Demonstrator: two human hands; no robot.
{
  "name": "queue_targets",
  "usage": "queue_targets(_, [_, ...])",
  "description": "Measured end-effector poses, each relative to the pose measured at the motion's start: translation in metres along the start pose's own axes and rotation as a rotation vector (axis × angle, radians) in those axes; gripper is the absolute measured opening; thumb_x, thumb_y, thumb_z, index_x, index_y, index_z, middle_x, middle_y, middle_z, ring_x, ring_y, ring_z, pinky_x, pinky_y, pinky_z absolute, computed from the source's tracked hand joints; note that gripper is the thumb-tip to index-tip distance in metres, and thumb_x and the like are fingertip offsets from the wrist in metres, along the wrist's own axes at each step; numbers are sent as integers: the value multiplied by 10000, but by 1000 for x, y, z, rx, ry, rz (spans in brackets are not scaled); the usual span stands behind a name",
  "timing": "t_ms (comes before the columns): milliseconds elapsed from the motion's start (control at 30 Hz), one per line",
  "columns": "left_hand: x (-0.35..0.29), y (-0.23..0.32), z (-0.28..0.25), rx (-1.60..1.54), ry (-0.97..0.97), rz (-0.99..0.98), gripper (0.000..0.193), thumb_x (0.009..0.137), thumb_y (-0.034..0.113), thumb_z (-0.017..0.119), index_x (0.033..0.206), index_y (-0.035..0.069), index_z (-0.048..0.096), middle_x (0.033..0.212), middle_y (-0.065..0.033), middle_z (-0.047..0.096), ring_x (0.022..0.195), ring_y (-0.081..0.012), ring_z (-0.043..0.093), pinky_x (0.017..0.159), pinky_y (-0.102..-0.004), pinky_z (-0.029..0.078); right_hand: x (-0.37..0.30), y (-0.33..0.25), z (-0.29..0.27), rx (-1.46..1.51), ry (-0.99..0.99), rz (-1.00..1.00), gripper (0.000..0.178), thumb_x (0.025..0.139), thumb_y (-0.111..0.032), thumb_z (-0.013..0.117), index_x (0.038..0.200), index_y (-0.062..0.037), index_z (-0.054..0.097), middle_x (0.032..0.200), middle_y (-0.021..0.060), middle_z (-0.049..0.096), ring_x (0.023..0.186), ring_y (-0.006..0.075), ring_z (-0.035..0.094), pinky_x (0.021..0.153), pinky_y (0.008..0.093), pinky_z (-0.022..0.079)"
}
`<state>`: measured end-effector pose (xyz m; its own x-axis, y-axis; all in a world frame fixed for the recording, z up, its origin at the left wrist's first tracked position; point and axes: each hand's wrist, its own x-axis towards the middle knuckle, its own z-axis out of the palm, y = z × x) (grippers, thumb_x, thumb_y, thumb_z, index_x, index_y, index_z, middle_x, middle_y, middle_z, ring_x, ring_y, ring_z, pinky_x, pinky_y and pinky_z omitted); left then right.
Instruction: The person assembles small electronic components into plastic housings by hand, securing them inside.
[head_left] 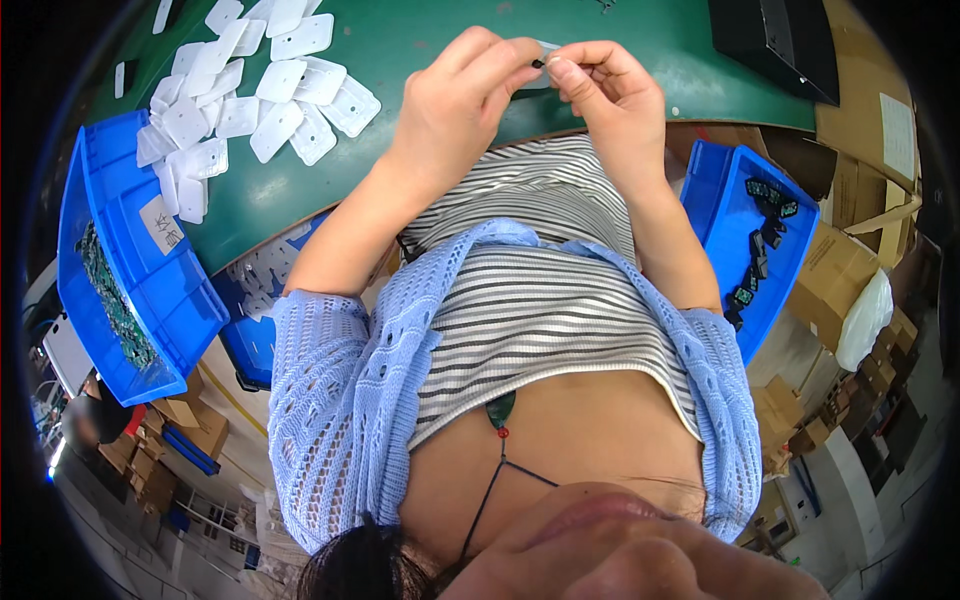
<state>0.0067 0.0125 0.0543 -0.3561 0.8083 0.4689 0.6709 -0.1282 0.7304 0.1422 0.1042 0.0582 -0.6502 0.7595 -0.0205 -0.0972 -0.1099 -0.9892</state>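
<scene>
Over the green table, my left hand (450,110) and my right hand (622,110) meet close together. A tiny black part (538,64) shows at the fingertips of my left hand, which is closed in a pinch. My right thumb and forefinger are pressed together right beside it; what they grip is hidden. A pale, whitish piece (548,47) peeks out between the hands, mostly covered by them. To the left of my left hand lies a loose pile of white plastic plates (275,130) with rounded corners.
A blue bin (140,235) with green circuit boards (110,295) stands at the left table edge. Another blue bin (715,190) at the right holds small black parts with circuit boards (757,255). A black box (775,45) sits at the far right, near cardboard boxes (860,110).
</scene>
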Motion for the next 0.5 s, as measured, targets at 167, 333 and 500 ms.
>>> queue_targets(167, [-7,2,5,-127,-36,-69,135,835,48,677,968,68,673,773,-57,608,561,-143,591,451,-253,453,-9,6,-3,-175,15,-48,84,853,-73,695,918,-29,665,841,28,666,778,98,609,661,237,493])
queue_targets(333, [-13,6,5,-493,-145,-373,156,900,19,610,1051,28,649,789,-57,641,530,-72,572,431,-218,416,-5,0,-9,-793,29,-672,94,782,-48,713,865,-58,671,783,50,619,690,166,585,589,276,466])
queue_targets(500, [-13,11,9,-874,-56,-557,253,952,16,533,1193,-60,517,923,-133,655,714,-161,664,638,-254,556,-13,-2,-8,-652,65,-492,82,776,-48,721,829,-48,658,757,36,578,624,134,541,513,259,411])
